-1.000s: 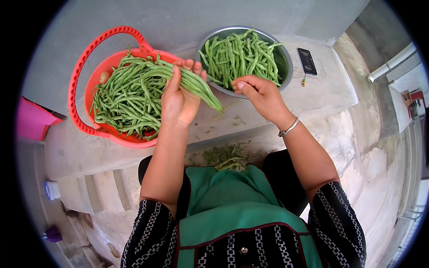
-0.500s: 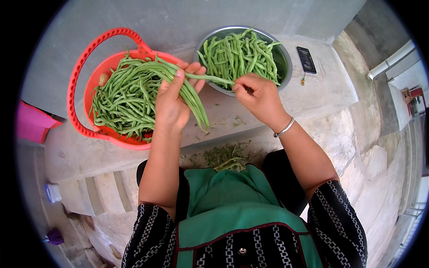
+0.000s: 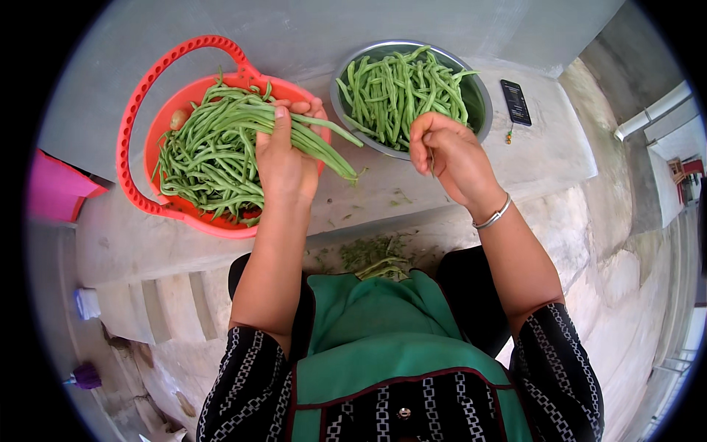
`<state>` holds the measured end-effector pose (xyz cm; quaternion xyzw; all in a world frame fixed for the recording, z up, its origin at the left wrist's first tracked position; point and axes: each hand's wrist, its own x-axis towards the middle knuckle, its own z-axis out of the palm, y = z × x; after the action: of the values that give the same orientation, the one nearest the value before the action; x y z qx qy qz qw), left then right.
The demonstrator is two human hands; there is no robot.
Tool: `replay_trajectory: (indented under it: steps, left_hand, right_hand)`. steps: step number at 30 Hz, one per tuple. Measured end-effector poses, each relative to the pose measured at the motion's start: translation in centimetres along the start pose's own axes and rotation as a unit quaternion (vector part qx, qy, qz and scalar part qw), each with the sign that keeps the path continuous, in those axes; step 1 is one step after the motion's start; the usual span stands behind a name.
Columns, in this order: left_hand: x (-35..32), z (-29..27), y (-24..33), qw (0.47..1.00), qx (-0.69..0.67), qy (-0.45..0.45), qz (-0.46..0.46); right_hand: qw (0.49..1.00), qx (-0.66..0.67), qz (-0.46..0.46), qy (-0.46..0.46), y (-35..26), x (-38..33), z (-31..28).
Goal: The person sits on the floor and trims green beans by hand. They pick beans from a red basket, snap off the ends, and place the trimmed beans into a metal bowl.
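The head view shows two containers on the grey concrete ledge (image 3: 442, 184): one red plastic basket (image 3: 151, 202) with a looped handle, heaped with green beans (image 3: 210, 158), and one round metal bowl (image 3: 482, 103) with a smaller heap of beans (image 3: 401, 92). One dark phone (image 3: 515, 102) lies just right of the bowl. The beans in either heap are too many and too tangled to count. The left hand (image 3: 283, 158) hovers over the basket's right rim, fingers curled shut around a bunch of beans (image 3: 320, 140) whose ends fan out toward the bowl; how many it holds cannot be told. The right hand (image 3: 449, 151), with one silver bangle (image 3: 493, 216) at the wrist, is closed loosely at the bowl's near edge, seemingly pinching something thin, though what it is cannot be made out. A scatter of green trimmings (image 3: 375, 254) lies below the ledge, partly hidden by the green apron (image 3: 375, 324). Both forearms rise from the lower edge.
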<state>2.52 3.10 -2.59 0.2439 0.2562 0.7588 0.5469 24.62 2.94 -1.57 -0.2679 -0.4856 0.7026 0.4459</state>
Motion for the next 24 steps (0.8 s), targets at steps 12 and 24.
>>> replay_trajectory:
  steps: [12,24]
  left_hand:
    - [-1.9,1.1,-1.0,0.96,0.219,-0.081,0.153]
    - [0.8,-1.0,-0.3,0.994,-0.057,0.087,-0.046]
  right_hand:
    - [0.916,-0.387,-0.1,-0.031,4.9,-0.2,3.8]
    - [0.992,-0.11,0.035,0.049,1.3,-0.2,2.1]
